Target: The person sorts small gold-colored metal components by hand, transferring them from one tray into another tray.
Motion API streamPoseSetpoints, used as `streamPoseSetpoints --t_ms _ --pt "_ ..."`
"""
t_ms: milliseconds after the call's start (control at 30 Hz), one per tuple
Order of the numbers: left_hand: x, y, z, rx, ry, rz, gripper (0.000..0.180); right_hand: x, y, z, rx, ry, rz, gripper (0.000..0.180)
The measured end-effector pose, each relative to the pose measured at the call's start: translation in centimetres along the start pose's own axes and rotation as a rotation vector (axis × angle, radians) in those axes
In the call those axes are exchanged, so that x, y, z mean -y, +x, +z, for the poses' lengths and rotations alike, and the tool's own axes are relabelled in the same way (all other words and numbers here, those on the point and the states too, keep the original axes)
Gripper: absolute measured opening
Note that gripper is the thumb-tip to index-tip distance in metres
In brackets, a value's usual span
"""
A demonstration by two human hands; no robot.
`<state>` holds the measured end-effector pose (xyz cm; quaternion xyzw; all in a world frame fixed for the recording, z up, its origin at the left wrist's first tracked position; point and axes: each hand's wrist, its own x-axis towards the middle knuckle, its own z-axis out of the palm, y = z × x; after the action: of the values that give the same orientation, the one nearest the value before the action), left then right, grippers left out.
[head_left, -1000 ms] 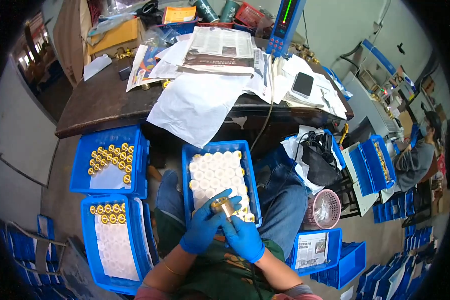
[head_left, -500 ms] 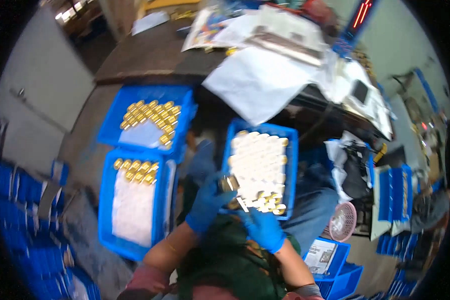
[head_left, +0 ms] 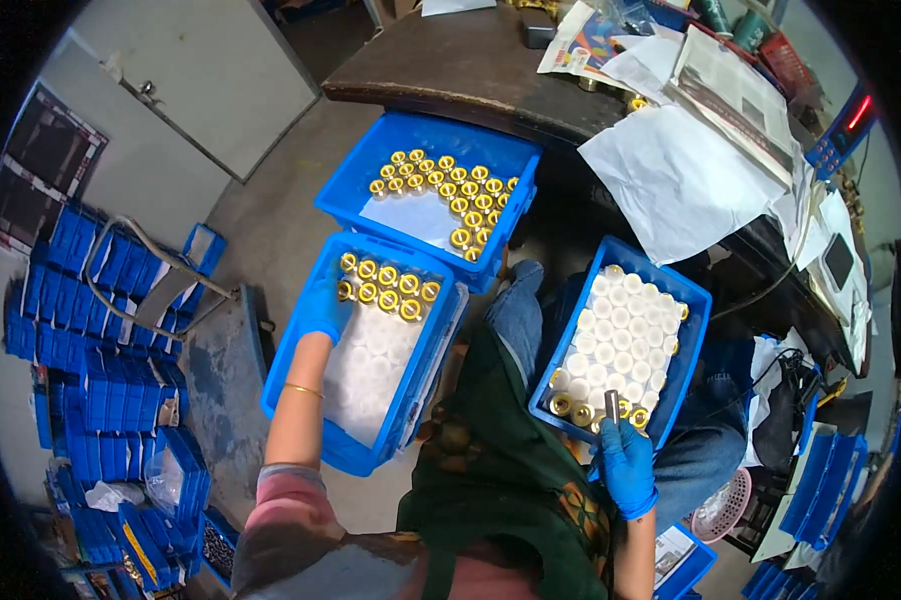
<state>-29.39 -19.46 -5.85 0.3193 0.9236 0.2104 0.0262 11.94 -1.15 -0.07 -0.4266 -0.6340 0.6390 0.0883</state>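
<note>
My left hand (head_left: 325, 308), in a blue glove, reaches into the left blue bin (head_left: 281, 385). Its fingers close around a brass fitting (head_left: 346, 291) at the left end of the second row, though they are partly hidden. More brass fittings (head_left: 388, 298) stand beside it, bordering a white, bumpy layer (head_left: 371, 365). My right hand (head_left: 625, 465), also gloved, grips a short silver metal rod (head_left: 612, 405) pointing up over the near edge of the right blue bin (head_left: 698, 330). White round caps (head_left: 621, 340) fill most of that bin, with several brass fittings (head_left: 583, 412) at its near end.
Behind the left bin, another blue bin (head_left: 336, 195) holds brass fittings on a white sheet. A dark desk (head_left: 451, 75) with papers (head_left: 681, 180) stands beyond. Stacked blue bins (head_left: 131, 390) and a trolley (head_left: 216, 370) are at left; a pink basket (head_left: 728, 508) is at right.
My left hand has moved from beside my right hand over to the left bin, with a brass fitting. The right hand keeps the rod near the right bin. The view has turned left.
</note>
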Motion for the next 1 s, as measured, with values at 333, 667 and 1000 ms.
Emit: streamPoseSetpoints --t_ms 333,667,1000 --pt "-5.3 -0.4 1.3 -0.084 0.150 0.214 0.042 -0.6 -0.8 -1.9 -0.146 0.108 0.087 0.026" --pt "-23.4 -11.8 17.8 0.273 0.127 1.088 0.022 -1.3 -2.7 -2.9 -0.164 0.223 0.000 0.027" --pt "-27.3 -8.6 11.7 0.834 -0.252 0.604 0.043 -0.5 -3.1 -2.8 -0.050 0.226 -0.035 0.028"
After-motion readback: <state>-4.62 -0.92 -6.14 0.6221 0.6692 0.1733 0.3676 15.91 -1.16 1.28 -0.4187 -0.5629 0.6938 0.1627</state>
